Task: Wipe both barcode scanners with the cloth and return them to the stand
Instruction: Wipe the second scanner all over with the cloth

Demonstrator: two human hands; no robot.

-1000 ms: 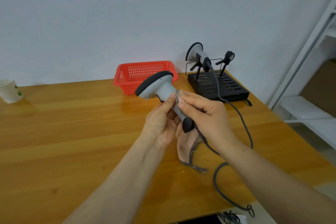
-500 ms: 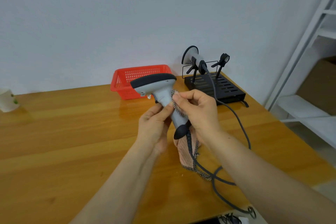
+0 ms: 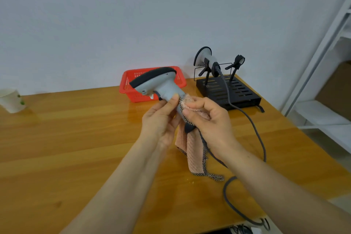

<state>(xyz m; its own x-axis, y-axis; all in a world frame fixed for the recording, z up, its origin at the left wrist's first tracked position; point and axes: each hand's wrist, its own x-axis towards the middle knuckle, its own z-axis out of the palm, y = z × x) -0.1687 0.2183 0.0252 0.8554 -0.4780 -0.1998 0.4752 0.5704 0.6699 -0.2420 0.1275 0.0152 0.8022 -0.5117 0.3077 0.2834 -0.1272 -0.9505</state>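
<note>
Above the wooden table, the left hand gripped a grey barcode scanner by its neck, while the right hand pressed a pink cloth around the handle (its lower part hung loose toward the tabletop). Behind them, a second scanner sat on the black stand, its cable trailing forward, beside a red basket; a paper cup stood far left.
</note>
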